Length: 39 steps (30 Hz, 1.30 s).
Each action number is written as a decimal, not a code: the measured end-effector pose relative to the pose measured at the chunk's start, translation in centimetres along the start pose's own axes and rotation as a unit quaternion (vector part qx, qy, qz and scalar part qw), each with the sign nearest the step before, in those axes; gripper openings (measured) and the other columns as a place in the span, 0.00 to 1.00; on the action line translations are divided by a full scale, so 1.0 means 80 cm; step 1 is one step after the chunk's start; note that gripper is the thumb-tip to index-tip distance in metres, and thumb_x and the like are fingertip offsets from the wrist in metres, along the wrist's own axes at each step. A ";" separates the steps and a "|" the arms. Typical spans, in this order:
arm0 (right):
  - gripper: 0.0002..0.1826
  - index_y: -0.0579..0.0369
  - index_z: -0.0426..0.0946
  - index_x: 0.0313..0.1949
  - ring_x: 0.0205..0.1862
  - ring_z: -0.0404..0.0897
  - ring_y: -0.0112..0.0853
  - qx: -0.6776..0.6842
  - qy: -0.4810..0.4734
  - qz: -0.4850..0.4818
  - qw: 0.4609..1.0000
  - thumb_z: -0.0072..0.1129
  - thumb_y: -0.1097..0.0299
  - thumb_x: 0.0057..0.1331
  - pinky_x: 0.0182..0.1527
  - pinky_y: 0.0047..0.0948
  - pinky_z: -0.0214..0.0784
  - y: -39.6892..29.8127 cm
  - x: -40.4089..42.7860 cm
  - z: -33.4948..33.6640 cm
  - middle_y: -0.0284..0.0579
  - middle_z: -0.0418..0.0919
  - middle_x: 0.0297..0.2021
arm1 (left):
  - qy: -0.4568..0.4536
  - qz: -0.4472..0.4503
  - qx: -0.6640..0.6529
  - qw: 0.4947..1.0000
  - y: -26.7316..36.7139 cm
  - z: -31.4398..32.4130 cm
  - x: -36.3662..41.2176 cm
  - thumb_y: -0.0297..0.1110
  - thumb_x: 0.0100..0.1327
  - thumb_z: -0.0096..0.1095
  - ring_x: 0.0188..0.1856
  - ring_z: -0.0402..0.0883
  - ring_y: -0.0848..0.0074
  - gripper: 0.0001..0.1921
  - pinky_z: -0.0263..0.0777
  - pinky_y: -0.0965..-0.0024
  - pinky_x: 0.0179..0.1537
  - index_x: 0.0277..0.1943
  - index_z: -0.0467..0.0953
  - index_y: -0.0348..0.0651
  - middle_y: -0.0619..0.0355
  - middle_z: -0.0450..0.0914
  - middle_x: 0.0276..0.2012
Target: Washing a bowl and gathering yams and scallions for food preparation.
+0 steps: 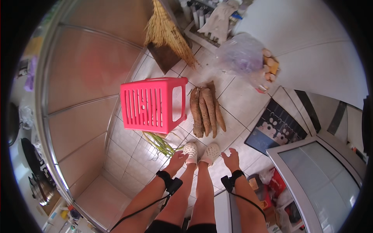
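Note:
My left hand (177, 162) hangs with fingers loosely bent and nothing visible in it, just right of a bunch of long green stalks (158, 144), perhaps spring onions. My right hand (231, 160) is held in the air to the right of my white perforated clogs (211, 153), its fingers apart and nothing in it. Beyond my feet, several thick brown root tubers (207, 112) lie side by side on the tiled floor. To their left stands a pink plastic stool (148, 106) with a slotted top, partly covering the stalks.
A straw broom (163, 27) and a dark dustpan (163, 56) are beyond the stool. A clear plastic bag (243, 55) sits against a white panel at far right. A patterned mat (274, 126) lies near an open glazed door (320, 171), with bagged goods behind it. Cabinet fronts (87, 67) line the left.

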State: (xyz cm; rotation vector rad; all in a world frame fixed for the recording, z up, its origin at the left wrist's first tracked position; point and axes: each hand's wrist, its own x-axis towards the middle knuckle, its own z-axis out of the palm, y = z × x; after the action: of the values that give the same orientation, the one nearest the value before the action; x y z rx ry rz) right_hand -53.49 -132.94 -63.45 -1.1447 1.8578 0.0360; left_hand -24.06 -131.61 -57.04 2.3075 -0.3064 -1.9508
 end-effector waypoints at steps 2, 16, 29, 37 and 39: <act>0.38 0.62 0.68 0.55 0.52 0.71 0.56 -0.018 0.038 -0.045 0.998 0.68 0.49 0.53 0.55 0.48 0.64 0.021 0.072 0.031 0.64 0.72 0.49 | 0.033 0.099 0.067 0.992 -0.002 0.020 0.075 0.51 0.60 0.65 0.57 0.73 0.64 0.36 0.67 0.66 0.56 0.61 0.65 0.29 0.45 0.73 0.55; 0.47 0.55 0.63 0.60 0.54 0.68 0.46 -0.058 0.094 -0.169 0.979 0.72 0.44 0.46 0.55 0.44 0.61 -0.033 0.285 0.149 0.50 0.69 0.50 | 0.177 0.229 0.047 0.956 0.036 0.100 0.391 0.51 0.52 0.74 0.54 0.74 0.65 0.43 0.69 0.66 0.55 0.59 0.60 0.27 0.43 0.73 0.52; 0.41 0.60 0.65 0.51 0.50 0.69 0.46 -0.059 0.040 -0.162 0.984 0.74 0.52 0.41 0.51 0.43 0.61 -0.047 0.302 0.148 0.50 0.69 0.45 | -0.097 0.156 -0.241 0.953 0.063 0.079 0.365 0.44 0.63 0.63 0.55 0.72 0.74 0.30 0.64 0.72 0.58 0.60 0.65 0.32 0.54 0.74 0.53; 0.40 0.62 0.65 0.50 0.47 0.71 0.48 -0.051 0.050 -0.203 0.977 0.73 0.54 0.42 0.49 0.43 0.63 -0.046 0.306 0.147 0.52 0.71 0.41 | -0.112 0.213 -0.221 0.945 0.067 0.091 0.360 0.40 0.60 0.68 0.61 0.67 0.70 0.39 0.62 0.67 0.62 0.67 0.53 0.36 0.52 0.67 0.59; 0.39 0.63 0.65 0.49 0.44 0.73 0.49 -0.047 0.058 -0.221 0.972 0.73 0.55 0.42 0.48 0.43 0.65 -0.050 0.305 0.144 0.53 0.72 0.40 | -0.111 0.213 -0.219 0.946 0.071 0.094 0.356 0.39 0.59 0.69 0.60 0.68 0.70 0.39 0.63 0.67 0.61 0.67 0.53 0.37 0.52 0.68 0.59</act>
State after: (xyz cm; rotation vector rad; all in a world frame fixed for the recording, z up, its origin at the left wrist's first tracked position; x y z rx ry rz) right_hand -46.22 -146.84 -85.77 -1.6347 1.6734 -0.2024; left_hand -27.46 -143.03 -84.58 1.5965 -0.3181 -1.8248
